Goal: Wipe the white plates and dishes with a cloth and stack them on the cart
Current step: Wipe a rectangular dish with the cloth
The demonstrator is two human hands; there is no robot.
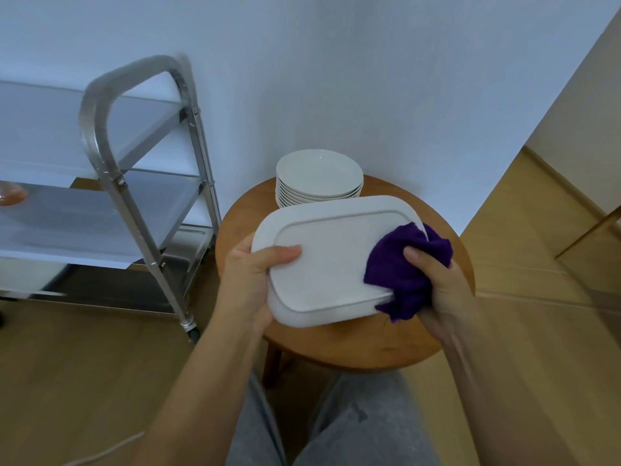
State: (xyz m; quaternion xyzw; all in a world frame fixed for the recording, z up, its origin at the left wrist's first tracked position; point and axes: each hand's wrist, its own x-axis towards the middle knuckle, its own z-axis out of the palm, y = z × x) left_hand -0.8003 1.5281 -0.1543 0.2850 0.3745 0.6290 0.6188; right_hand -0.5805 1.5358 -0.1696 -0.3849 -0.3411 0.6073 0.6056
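A white rectangular dish [331, 257] is held bottom side up above the round wooden table [369, 344]. My left hand [248, 274] grips its left edge, thumb on the underside. My right hand [440, 284] is closed on a bunched purple cloth [403, 274] that is pressed over the dish's right edge. Behind the dish, a stack of several round white plates [319, 178] stands at the table's far side. The steel cart [111, 196] stands to the left, its shelves white.
A white wall corner sits right behind the table. An orange-tinted object [11, 196] lies at the left edge of the cart's middle shelf. Wooden floor surrounds everything, and my grey-trousered legs [336, 428] are below the table.
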